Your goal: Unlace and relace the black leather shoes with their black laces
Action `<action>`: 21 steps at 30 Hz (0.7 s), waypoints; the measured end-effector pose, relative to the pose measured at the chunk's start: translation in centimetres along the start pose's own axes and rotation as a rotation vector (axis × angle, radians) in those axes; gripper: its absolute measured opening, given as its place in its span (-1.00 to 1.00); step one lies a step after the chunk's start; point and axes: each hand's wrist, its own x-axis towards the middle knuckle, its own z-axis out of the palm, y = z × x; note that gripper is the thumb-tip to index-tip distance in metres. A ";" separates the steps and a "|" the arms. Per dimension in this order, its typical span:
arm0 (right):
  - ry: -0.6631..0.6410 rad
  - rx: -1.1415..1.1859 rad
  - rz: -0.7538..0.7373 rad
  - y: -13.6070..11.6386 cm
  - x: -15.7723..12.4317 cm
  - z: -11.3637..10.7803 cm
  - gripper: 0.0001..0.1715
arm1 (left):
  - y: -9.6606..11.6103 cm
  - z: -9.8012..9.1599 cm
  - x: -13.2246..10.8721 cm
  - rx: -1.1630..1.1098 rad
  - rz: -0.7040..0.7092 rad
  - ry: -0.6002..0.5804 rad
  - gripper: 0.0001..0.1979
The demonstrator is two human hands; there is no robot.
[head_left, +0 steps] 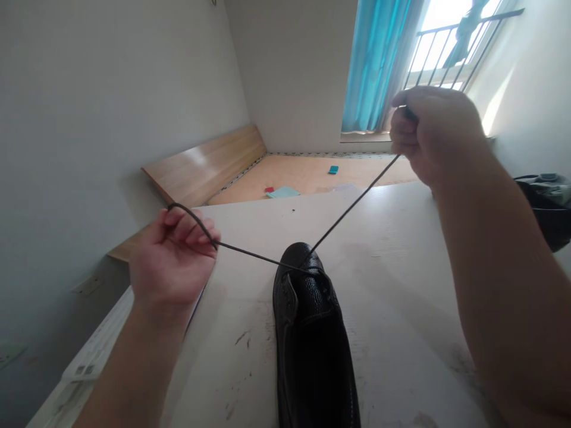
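The left hand [175,258] and right hand [436,128] each grip 1 side of the shoelace [354,204], fingers curled closed; uneven pulling could mismatch its ends or drag the shoe [312,298].

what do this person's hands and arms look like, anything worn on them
The ungloved left hand and ungloved right hand show no visible rings. The bare left forearm and bare right forearm have no sleeve, watch or bracelet in view.

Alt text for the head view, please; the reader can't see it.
A thin, dark shoelace runs taut in a V from a black leather shoe, facing away on a white tabletop, to a person's left grip and higher right grip.
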 end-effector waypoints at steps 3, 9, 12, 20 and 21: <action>0.007 -0.127 -0.008 -0.9 -2.0 0.9 -0.78 | 1.9 0.0 0.2 0.082 0.076 0.000 -0.61; -0.694 -0.460 0.225 0.2 -8.9 2.6 -0.72 | 2.2 0.1 0.5 0.302 -0.014 -0.035 -0.64; -0.966 -0.572 0.276 1.2 -11.2 2.6 -0.63 | 1.0 0.1 0.3 0.461 -0.199 -0.162 -0.73; -1.146 -0.516 0.273 2.4 -12.7 2.8 -0.62 | -4.0 -0.1 -1.4 1.235 -0.244 -0.390 -0.68; -1.150 -0.510 0.282 2.5 -12.8 2.8 -0.63 | -4.2 0.0 -1.7 1.288 -0.258 -0.435 -0.72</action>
